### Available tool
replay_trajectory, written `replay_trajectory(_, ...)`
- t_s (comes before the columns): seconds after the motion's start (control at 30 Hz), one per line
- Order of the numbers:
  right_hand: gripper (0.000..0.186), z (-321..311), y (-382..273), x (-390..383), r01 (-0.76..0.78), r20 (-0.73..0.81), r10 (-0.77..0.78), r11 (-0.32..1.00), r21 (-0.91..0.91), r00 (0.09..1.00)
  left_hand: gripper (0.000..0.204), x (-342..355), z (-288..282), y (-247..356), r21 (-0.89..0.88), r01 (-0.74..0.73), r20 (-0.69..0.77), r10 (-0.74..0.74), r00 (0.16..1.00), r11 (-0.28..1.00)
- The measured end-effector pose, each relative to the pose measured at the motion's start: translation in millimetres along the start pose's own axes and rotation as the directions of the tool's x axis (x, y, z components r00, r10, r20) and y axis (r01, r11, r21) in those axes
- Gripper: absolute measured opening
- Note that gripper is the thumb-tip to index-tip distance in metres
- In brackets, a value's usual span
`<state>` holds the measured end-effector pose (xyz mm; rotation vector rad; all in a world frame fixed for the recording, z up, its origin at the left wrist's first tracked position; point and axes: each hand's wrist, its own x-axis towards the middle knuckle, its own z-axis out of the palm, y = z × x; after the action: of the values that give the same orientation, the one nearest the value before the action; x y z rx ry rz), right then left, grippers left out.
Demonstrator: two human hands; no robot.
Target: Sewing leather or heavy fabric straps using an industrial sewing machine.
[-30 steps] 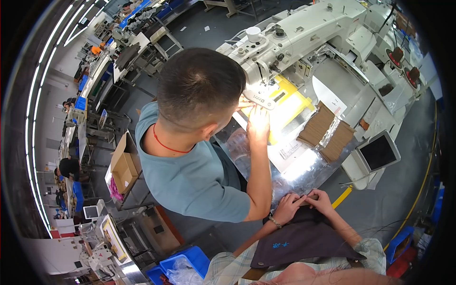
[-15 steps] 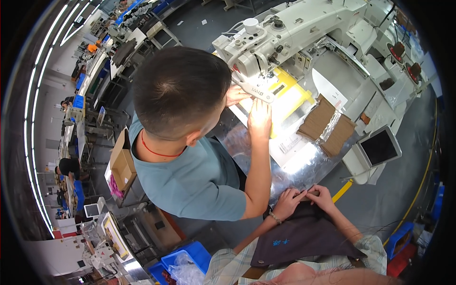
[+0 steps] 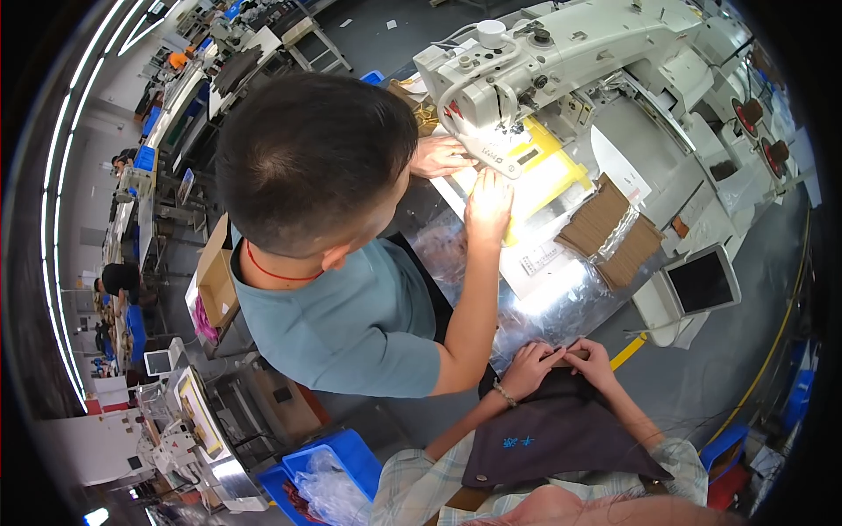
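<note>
Now the co-worker's left hand (image 3: 441, 158), beyond ours, shows more fully than a moment ago, while our left hand (image 3: 529, 368) and right hand (image 3: 593, 363) still pinch a small brown piece (image 3: 579, 354) between them, our handling seemingly unchanged.

Single head view: left fisheye, worn on the head, looks down and forward; left hand (image 3: 530, 369) and right hand (image 3: 594, 364) close, sewing machine (image 3: 583, 46) farther off.

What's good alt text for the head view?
The wearer's left hand and right hand meet at a small brown piece near a dark apron, while a co-worker in a grey-blue shirt works at a large white sewing machine.
</note>
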<state>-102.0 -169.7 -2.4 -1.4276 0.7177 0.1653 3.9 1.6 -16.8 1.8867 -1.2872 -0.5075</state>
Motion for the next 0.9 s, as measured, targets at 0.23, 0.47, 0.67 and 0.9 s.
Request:
replay_trajectory(0.23, 0.011, 0.8, 0.6, 0.0, -0.009, -0.023, 0.01, 1.0, 0.007, 1.0, 0.055, 0.0, 0.7, -3.5, -0.02, -0.015, -0.008, 0.015, 1.0, 1.0)
replay_trajectory(0.47, 0.01, 2.1, 1.6, 0.7, 0.001, 0.001, -0.001, 1.0, -0.002, 1.0, 0.056, -1.4, -0.6, -5.0, -0.027, -0.022, 0.022, 0.023, 0.999, 0.999)
replay_trajectory(0.67, 0.01, 1.4, 3.7, 1.2, 0.012, 0.004, -0.012, 1.0, 0.019, 1.0, 0.056, -1.3, -1.4, -4.8, -0.02, -0.038, 0.008, 0.038, 0.999, 0.999)
replay_trajectory(0.9, 0.012, 1.9, 3.2, 1.2, 0.017, -0.009, -0.017, 1.0, 0.013, 1.0, 0.056, -1.3, -1.3, -4.4, -0.025, -0.026, 0.004, 0.026, 1.0, 0.999)
